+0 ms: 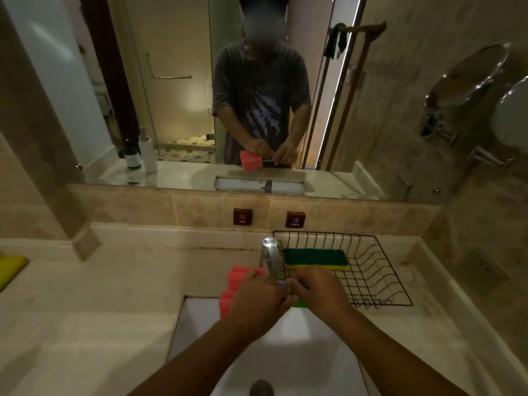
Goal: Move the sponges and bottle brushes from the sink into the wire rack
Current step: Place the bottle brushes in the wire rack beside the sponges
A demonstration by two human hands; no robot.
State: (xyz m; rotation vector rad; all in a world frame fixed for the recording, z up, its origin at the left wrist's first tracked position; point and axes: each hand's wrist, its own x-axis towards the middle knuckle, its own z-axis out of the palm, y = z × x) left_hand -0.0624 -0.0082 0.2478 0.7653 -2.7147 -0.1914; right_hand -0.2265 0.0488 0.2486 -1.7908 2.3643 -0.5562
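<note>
A bottle brush with a ribbed pink sponge head [233,284] and a thin blue handle is held above the back of the white sink [300,347]. My left hand [257,301] grips it just behind the head. My right hand [317,290] pinches the blue handle's end beside the tap. The black wire rack [380,270] stands on the counter right of the tap, with a green and yellow sponge [315,259] lying in its back left corner. A bit of green [300,303] shows under my hands at the sink's back edge; what it is I cannot tell.
A chrome tap [270,257] rises right behind my hands. Hot and cold plates [243,216] sit on the tiled backsplash under a mirror. A yellow-green item [10,268] lies at the far left of the counter. Bottles [140,155] show in the mirror.
</note>
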